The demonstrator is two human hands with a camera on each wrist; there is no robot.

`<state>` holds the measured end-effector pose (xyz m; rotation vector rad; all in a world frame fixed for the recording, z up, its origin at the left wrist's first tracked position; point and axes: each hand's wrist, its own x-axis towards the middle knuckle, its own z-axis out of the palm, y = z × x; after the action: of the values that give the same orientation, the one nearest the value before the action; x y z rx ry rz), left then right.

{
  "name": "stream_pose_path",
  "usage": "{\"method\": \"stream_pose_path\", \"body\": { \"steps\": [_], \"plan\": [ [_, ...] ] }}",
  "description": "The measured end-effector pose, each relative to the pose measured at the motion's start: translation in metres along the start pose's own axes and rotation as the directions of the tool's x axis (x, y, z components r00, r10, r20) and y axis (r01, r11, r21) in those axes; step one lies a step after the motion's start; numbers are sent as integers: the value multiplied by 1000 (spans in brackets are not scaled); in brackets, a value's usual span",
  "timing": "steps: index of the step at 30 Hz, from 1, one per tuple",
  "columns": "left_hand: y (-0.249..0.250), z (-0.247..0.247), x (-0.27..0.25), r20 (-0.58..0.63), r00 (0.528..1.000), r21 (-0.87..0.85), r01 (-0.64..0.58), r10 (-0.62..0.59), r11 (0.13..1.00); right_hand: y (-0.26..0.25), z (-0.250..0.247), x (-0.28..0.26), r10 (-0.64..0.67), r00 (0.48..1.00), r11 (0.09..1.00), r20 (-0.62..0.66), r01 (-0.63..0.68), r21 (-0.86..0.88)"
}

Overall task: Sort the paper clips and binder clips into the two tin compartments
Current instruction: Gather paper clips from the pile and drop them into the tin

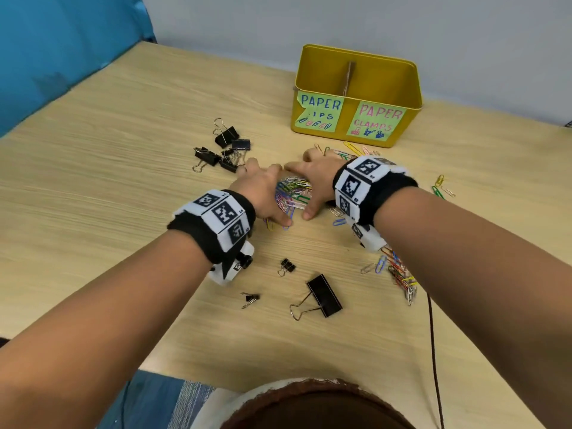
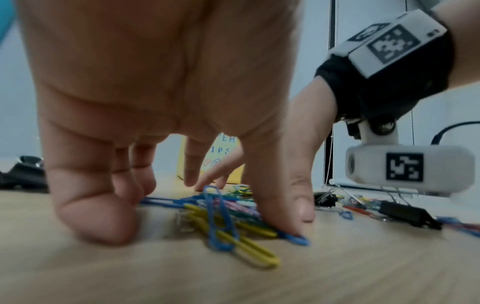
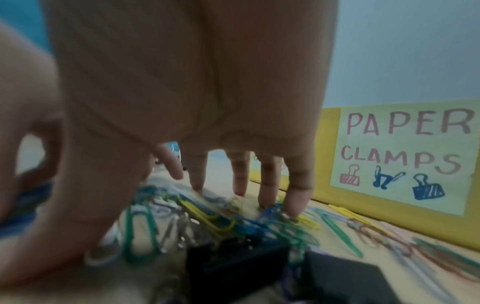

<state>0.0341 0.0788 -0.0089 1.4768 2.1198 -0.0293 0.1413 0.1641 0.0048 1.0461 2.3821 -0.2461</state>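
A heap of coloured paper clips (image 1: 292,193) lies mid-table between my two hands. My left hand (image 1: 263,188) walls it in from the left, its fingers (image 2: 96,216) straight down on the wood and its thumb (image 2: 283,207) pressing a blue clip. My right hand (image 1: 314,181) fences the right side, fingertips (image 3: 296,197) touching clips (image 3: 207,218). Neither hand grips anything. The yellow tin (image 1: 408,88) stands behind, its left half labelled for paper clips, its right half for paper clamps (image 3: 405,156), with a cardboard divider (image 1: 349,77) between. A black binder clip (image 3: 233,263) sits under my right wrist.
Several black binder clips (image 1: 226,148) cluster left of the hands. A large binder clip (image 1: 325,295) and two small ones (image 1: 288,266) lie nearer me. More paper clips (image 1: 399,274) hide partly under my right forearm; others (image 1: 349,150) lie before the tin. A dark cable (image 1: 433,351) runs along the right.
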Motion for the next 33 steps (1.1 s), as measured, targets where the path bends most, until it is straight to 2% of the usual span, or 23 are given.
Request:
{"method": "stream_pose_path", "body": {
  "steps": [3,6,11,13,14,15,17,19,21,25,30,33],
  "plan": [
    [4,3,8,-16,1000,-78,-3,2,997,-2,3,6,-36,999,999,-31,37,31],
    [11,7,14,-51,998,-81,-31,27,996,-4,2,5,-86,994,994,-70,90,55],
    [23,12,20,-87,995,-101,-63,54,993,-7,5,0,-77,990,995,-119,83,47],
    [24,8,22,-95,992,-99,-95,85,991,-1,2,-1,-41,995,989,-91,53,137],
    [24,5,21,-96,992,-109,-93,83,990,5,1,-1,-13,998,964,-60,28,265],
    [23,1,23,-95,992,-129,-92,80,987,12,2,0,16,1000,897,-20,-5,441],
    [19,-6,27,-63,996,-200,-76,65,977,25,2,2,48,998,687,49,-69,724],
    [14,-14,33,11,998,-367,-54,63,929,38,0,5,59,996,542,66,-88,836],
    [8,-26,41,42,996,-548,-44,80,835,47,-9,4,45,998,460,43,-59,886],
    [14,-64,47,-9,988,-755,-109,156,646,60,-46,0,18,994,214,-106,100,972],
    [37,-113,56,-144,959,-809,-256,244,529,69,-99,2,7,946,17,-323,323,946],
    [49,-133,67,-208,948,-812,-304,241,497,69,-120,8,61,908,-53,-415,418,907]
  ]
}}
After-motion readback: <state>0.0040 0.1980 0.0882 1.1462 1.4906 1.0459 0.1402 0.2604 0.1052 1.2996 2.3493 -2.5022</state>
